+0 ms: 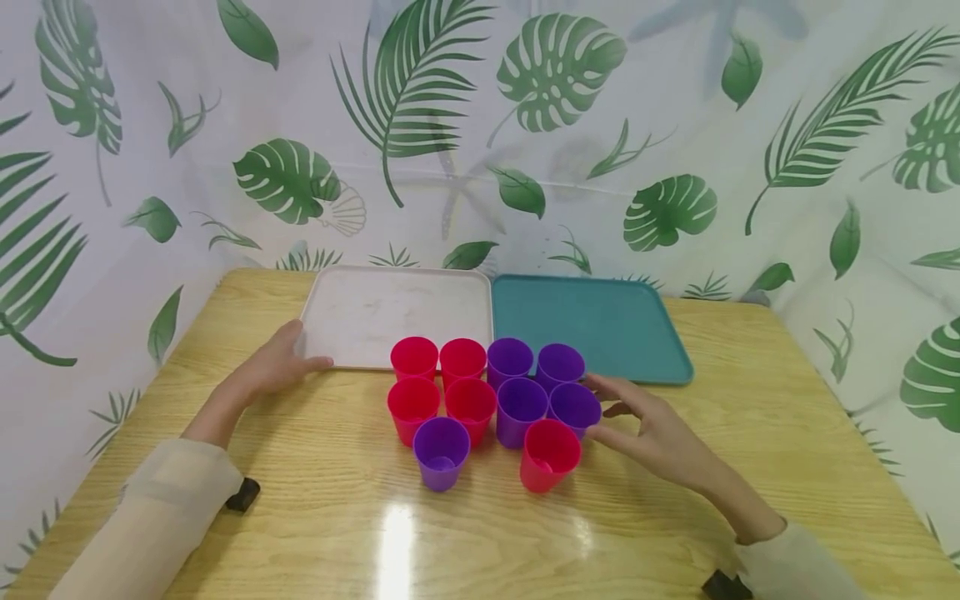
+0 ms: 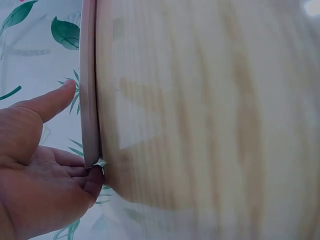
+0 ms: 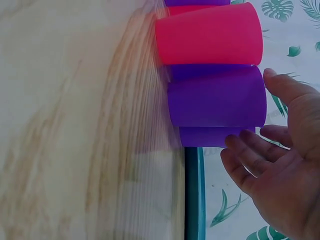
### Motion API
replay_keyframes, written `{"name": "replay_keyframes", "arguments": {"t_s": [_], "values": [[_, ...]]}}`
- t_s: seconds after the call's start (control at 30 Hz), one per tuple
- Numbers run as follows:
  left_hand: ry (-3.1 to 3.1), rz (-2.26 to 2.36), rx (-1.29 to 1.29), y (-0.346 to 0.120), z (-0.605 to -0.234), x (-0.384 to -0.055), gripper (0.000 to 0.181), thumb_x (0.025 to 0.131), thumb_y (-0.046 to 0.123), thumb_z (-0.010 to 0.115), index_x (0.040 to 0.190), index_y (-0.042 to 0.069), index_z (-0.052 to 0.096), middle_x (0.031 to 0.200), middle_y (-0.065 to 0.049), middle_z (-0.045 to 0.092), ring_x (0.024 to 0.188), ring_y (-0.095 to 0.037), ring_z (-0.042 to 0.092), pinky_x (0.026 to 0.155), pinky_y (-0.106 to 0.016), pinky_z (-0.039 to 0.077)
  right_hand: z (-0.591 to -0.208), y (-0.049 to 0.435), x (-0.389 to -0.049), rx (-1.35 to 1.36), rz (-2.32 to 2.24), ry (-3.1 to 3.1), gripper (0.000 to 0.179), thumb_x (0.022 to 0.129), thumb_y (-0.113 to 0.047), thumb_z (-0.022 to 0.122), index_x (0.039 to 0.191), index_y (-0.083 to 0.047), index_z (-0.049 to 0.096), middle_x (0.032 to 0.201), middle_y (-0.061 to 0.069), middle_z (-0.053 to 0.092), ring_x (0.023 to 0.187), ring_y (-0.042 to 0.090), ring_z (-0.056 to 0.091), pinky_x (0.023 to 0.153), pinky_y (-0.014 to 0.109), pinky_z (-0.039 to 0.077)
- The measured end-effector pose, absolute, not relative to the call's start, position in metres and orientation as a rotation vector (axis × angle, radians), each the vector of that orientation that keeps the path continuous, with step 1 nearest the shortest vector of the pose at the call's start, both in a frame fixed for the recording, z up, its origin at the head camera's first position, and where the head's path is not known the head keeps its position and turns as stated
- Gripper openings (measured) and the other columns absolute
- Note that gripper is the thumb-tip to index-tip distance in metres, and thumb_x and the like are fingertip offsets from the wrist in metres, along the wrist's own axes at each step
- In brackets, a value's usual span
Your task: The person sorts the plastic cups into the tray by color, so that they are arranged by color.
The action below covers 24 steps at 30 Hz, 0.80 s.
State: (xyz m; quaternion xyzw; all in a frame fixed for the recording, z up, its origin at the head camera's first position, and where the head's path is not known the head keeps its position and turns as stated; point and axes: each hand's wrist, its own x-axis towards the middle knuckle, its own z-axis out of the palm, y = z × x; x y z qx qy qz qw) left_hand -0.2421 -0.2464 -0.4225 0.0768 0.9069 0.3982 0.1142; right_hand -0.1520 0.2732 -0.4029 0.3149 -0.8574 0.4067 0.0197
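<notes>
My left hand rests at the near left corner of a white tray, its thumb extended along the front edge. In the left wrist view, the fingertips touch the corner of the tray. My right hand is spread beside the right end of a cluster of plastic cups, thumb and fingers either side of a purple cup. The right wrist view shows the fingers loosely bent near the purple cups, not wrapped round them. Several red cups stand upright on the left, several purple on the right.
A teal tray lies against the white tray's right side, behind the purple cups. In front stand one purple cup and one red cup. Everything is on a wooden table, with a leaf-patterned cloth behind.
</notes>
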Motion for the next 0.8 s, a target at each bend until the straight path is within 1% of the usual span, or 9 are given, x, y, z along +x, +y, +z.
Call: {"name": "replay_keyframes", "arguments": {"t_s": [0.1,0.27,0.5,0.6,0.73,0.8], "values": [[2.66,1.147,0.212,-0.2449,-0.422,-0.242,0.098,0.099,0.024,0.071,0.154,-0.022,0.005,0.16,-0.045,0.008,0.149,-0.058,0.011,0.121,-0.065,0.012,-0.4034,0.272,-0.1518,0.965,1.259,-2.674,0.064,0.092,-0.003,0.077,0.15,0.002,0.05,0.147,0.017,0.057,0.124,0.021,0.06,0.092,0.038,0.058],[2.685,1.127,0.201,-0.2426,-0.4202,-0.2426,0.096,0.098,0.024,0.072,0.153,-0.022,0.009,0.158,-0.046,0.014,0.148,-0.058,0.016,0.12,-0.066,0.015,-0.4041,0.2713,-0.1507,0.939,1.23,-2.699,0.064,0.092,-0.005,0.078,0.149,0.002,0.05,0.147,0.018,0.057,0.119,0.021,0.062,0.091,0.04,0.058],[2.699,1.101,0.209,-0.241,-0.4227,-0.2443,0.092,0.099,0.022,0.071,0.152,-0.023,0.011,0.157,-0.047,0.016,0.147,-0.058,0.017,0.12,-0.065,0.016,-0.4056,0.2708,-0.15,0.931,1.2,-2.706,0.063,0.091,-0.007,0.079,0.148,0.0,0.053,0.138,0.014,0.063,0.108,0.018,0.065,0.09,0.043,0.058],[2.695,1.097,0.202,-0.2407,-0.4233,-0.2446,0.094,0.099,0.022,0.071,0.153,-0.023,0.007,0.158,-0.046,0.013,0.148,-0.058,0.014,0.121,-0.065,0.014,-0.4067,0.2706,-0.1502,0.935,1.192,-2.705,0.063,0.091,-0.007,0.079,0.148,-0.001,0.053,0.135,0.013,0.064,0.107,0.017,0.065,0.089,0.043,0.058],[2.704,1.077,0.199,-0.2418,-0.4241,-0.2462,0.099,0.099,0.023,0.071,0.153,-0.022,0.003,0.158,-0.046,0.009,0.149,-0.058,0.012,0.121,-0.064,0.013,-0.4071,0.2698,-0.1505,0.933,1.185,-2.704,0.062,0.091,-0.007,0.079,0.147,0.0,0.054,0.136,0.014,0.064,0.106,0.017,0.066,0.089,0.042,0.058],[2.708,1.069,0.203,-0.2425,-0.4243,-0.2472,0.1,0.099,0.024,0.072,0.154,-0.021,0.002,0.158,-0.046,0.01,0.149,-0.057,0.013,0.122,-0.063,0.014,-0.4072,0.2693,-0.1507,0.931,1.184,-2.704,0.061,0.091,-0.006,0.079,0.146,0.001,0.055,0.137,0.015,0.064,0.105,0.018,0.066,0.089,0.041,0.058]]}}
